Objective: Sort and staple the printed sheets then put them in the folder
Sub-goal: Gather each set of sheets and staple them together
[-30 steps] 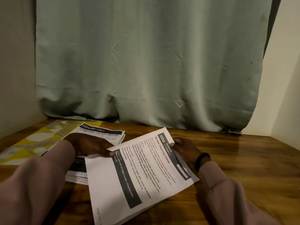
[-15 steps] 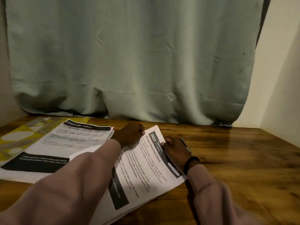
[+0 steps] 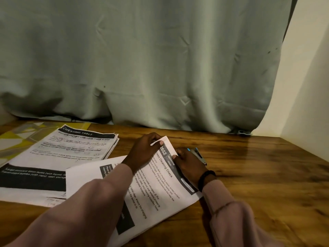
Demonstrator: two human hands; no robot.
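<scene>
Stapling step in hand, by the look of it. Set of sheets (image 3: pixel 156 189) headed "Screen Cleaning Check" lies skewed on the table (image 3: pixel 267 184), near centre, overlapping the bigger stack.

Left hand (image 3: pixel 144 154) pinches the far top corner of the set, thumb and fingertips together on the paper, corner lifted a little. Right hand (image 3: pixel 190 164) curled round a small stapler (image 3: pixel 199 155), metal w/ blue tip, just beside the same corner; knuckles resting on the sheet edge. Stapler mouth hidden behind the hand, so can't tell if the paper is in yet.

Next move prob.: square the corner edges, slide corner fully into stapler mouth, squeeze once. Needs sheets flush first; pinch must hold so nothing fans out.

Around: second stack of sheets (image 3: pixel 58 157), top page "Dressing Table", left of the set, edges fanned at far right corner, prob. waiting to be sorted. Yellow-grey patterned folder (image 3: pixel 16 138) under/behind that stack at far left. Green curtain (image 3: pixel 142 59) hangs to the table's back edge.

In the way: not much. Left sleeve (image 3: pixel 85 207) covers the lower half of the set. Folder partly buried under the stack; will need freeing before filing.
</scene>
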